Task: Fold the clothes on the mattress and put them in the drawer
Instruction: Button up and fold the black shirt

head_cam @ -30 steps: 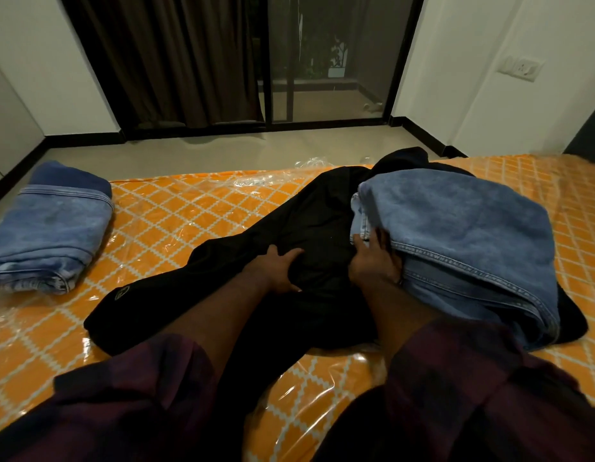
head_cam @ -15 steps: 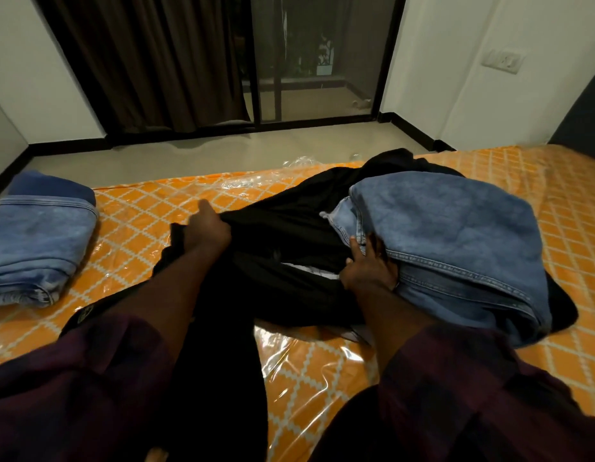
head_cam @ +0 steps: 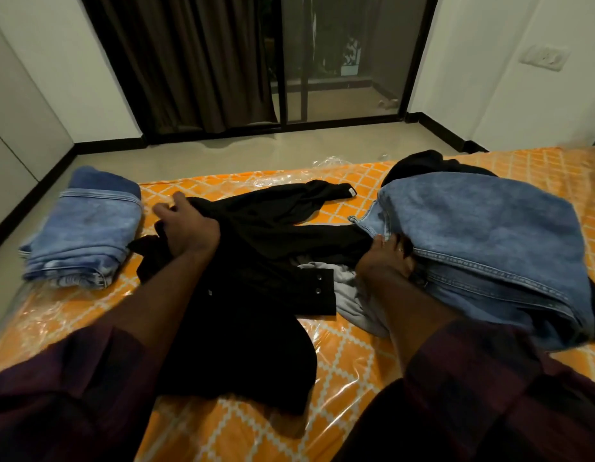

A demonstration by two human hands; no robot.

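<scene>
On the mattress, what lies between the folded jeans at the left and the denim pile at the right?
In the head view, a black shirt lies spread there, gripped by the left hand; pale grey cloth peeks out beside it.

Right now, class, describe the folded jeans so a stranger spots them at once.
Find the orange mattress. At its left edge lie the folded jeans, beyond the left hand. Unlike the denim heap on the right, they form a neat, untouched stack.

Nothing written can be read here: no brand, number or sign. A small white tag (head_cam: 350, 191) sits at the far end of the black shirt (head_cam: 256, 235) on the mattress (head_cam: 339, 355), its print too small to make out.
</scene>
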